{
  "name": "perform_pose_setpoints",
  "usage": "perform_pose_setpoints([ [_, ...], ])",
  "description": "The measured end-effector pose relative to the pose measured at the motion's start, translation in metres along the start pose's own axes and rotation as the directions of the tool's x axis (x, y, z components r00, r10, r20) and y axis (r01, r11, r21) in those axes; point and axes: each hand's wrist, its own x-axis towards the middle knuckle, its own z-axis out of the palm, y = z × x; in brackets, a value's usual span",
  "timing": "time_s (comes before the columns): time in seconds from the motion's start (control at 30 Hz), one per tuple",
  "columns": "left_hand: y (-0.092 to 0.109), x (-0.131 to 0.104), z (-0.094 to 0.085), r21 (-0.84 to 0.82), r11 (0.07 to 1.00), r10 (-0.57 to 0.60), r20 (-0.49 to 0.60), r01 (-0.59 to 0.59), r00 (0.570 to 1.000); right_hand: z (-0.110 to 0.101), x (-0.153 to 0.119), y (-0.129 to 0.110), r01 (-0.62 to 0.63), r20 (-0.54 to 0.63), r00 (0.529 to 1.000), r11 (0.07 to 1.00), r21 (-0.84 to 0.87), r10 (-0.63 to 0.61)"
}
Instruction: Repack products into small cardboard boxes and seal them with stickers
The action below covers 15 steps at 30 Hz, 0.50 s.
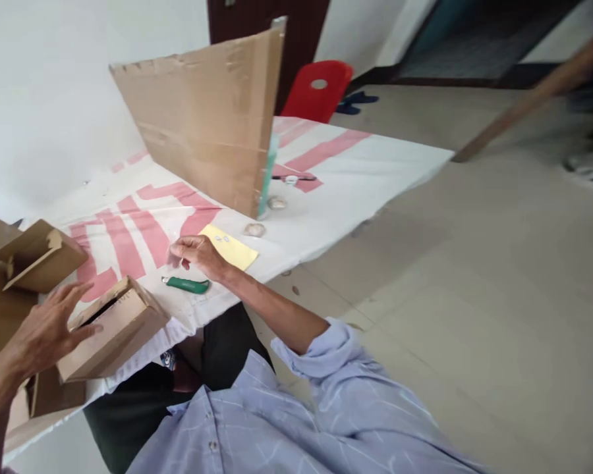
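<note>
My left hand point(47, 329) is open, thumb and fingers spread over the near end of a small closed cardboard box point(116, 329). I cannot tell whether it touches the box. My right hand point(197, 253) hovers over the table with its fingers curled together. Its fingertips are a little blurred, and anything between them is too small to make out. Just below that hand lies a green utility knife point(188, 285). A yellow paper point(234, 249) with small pale pieces on it lies partly behind the right wrist.
An upright cardboard sheet point(207, 118) stands on the cloth-covered table point(346, 197). Rolls of tape point(254, 230) lie near its foot, with a dark pen-like item point(296, 178) beyond. An open cardboard box point(44, 257) stands at left. A red chair point(319, 89) is behind the table.
</note>
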Motion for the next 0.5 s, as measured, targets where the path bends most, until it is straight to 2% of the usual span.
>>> perform_pose_setpoints([
  [0.07, 0.021, 0.044, -0.016, 0.007, 0.988, 0.153, -0.099, -0.153, 0.983, -0.016, -0.026, 0.005, -0.028, -0.043, 0.999, 1.0, -0.011, 0.027],
  [0.13, 0.052, 0.096, -0.025, -0.032, 0.954, 0.296, -0.085, -0.299, 0.952, -0.034, -0.051, 0.01, -0.062, -0.115, 0.991, 0.998, -0.012, 0.061],
  [0.2, 0.089, 0.15, -0.024, -0.087, 0.907, 0.412, -0.029, -0.413, 0.911, -0.052, -0.073, 0.014, -0.089, -0.195, 0.977, 0.996, 0.006, 0.089],
  [0.3, 0.151, 0.223, -0.007, -0.156, 0.861, 0.492, 0.01, -0.484, 0.871, -0.075, -0.102, 0.016, -0.115, -0.312, 0.942, 0.992, 0.053, 0.126],
  [0.37, 0.193, 0.261, 0.01, -0.161, 0.864, 0.483, 0.002, -0.477, 0.876, -0.088, -0.118, 0.014, -0.123, -0.382, 0.913, 0.99, 0.075, 0.143],
  [0.43, 0.234, 0.288, 0.028, -0.159, 0.857, 0.496, -0.003, -0.49, 0.869, -0.099, -0.132, 0.01, -0.124, -0.446, 0.884, 0.99, 0.073, 0.143],
  [0.5, 0.269, 0.306, 0.045, -0.16, 0.852, 0.505, 0.003, -0.498, 0.863, -0.108, -0.144, 0.005, -0.117, -0.5, 0.857, 0.992, 0.05, 0.126],
])
